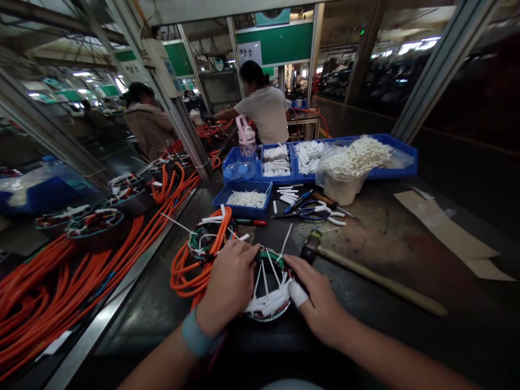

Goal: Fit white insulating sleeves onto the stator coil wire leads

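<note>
A round wire assembly [271, 304] is on the dark workbench in front of me. White cable ties stretch across its opening, and white wrapping covers its near rim. My left hand [232, 286] grips the left side, with its fingertips at the green far rim. Around the right side curls my right hand [325, 306], its thumb wrapped in white tape. Both palms hide parts of the rim. Left of the assembly lies a coil of orange cable [181, 271], beside a second green ring [197, 241] with cable ties. A cable tie [286, 238] sticks up near my right fingers.
Beyond my hands are a blue tray of cotton-swab-like white sticks [247, 199], pliers [320, 211], a red marker [255, 222] and blue bins [300, 176] of white tubes. A mallet [382, 279] and cardboard [442, 227] lie right. Orange cables [117, 276] run left; a person [266, 111] works behind.
</note>
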Available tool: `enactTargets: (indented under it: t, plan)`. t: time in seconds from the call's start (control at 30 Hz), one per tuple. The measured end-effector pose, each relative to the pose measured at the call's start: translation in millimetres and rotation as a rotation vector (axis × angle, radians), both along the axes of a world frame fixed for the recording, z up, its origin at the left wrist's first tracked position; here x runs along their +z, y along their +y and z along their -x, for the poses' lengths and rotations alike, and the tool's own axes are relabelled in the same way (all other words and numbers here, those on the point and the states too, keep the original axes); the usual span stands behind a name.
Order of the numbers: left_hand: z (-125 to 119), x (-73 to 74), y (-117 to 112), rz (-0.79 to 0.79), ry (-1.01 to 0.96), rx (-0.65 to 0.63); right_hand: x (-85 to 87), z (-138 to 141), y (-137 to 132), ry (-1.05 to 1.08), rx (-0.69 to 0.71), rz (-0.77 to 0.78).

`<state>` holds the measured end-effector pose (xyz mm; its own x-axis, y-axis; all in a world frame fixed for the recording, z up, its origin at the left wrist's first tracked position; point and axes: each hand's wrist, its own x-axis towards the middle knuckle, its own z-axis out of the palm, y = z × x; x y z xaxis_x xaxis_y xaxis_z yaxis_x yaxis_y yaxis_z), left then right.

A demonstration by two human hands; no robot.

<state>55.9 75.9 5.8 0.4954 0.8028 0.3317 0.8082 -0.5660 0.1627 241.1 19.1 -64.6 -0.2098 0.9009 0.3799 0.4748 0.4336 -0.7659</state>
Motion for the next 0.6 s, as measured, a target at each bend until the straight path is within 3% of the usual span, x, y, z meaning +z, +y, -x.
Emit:
enactTargets:
  t: [0.17,0.27,0.3,0.33,0.43,0.47,0.53,0.6]
  plan:
    - [-3,4.3,9,0.066,-0.022,-0.167,-0.8,4,-21,-0.032,-0.088,-0.039]
    - [-2,2.4,10,0.029,0.02,-0.212,18.4,-21,7,-0.064,0.046,-0.014]
    - [-1,0.8,10,0.005,0.045,-0.223,30.9,-35,26,-0.076,0.055,-0.028]
    - [-1,-0.9,9,-0.019,0.073,-0.23,46.5,-53,50,-0.081,-0.023,-0.068]
    - [-2,-4.0,9,-0.048,0.117,-0.224,104.8,-113,136,-0.223,-0.521,-0.308]
    - [-2,-3.6,8,-0.032,0.101,-0.215,124.5,-132,166,-0.34,-0.647,-0.317]
    - [-1,-0.7,7,0.002,0.018,-0.196,156.5,-163,220,-0.599,-0.808,-0.111]
    - [4,1.5,2,-0.014,-0.084,-0.172,173.8,-184,262,-0.651,-0.833,0.006]
